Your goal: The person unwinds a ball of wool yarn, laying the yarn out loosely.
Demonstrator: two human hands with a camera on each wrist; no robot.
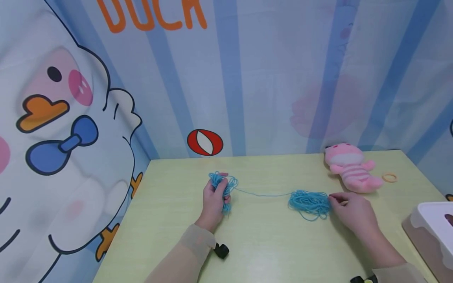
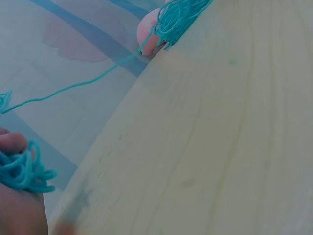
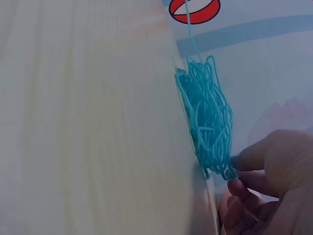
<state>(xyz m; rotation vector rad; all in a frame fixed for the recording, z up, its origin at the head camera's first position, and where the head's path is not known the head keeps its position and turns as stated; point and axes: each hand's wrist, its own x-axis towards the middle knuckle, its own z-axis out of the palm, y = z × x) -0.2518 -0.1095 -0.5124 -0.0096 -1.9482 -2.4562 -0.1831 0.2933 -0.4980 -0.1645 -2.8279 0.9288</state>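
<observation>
Your left grip clutches bunched blue yarn; right grip pinches a looped blue yarn skein over the pale wooden counter. Step: likely separating; next probably needs gentle tension.

With the pink plush toy as reference, the orange ring lies just right, the white-topped box sits nearer the viewer at right, and the striped backdrop is located behind.
</observation>
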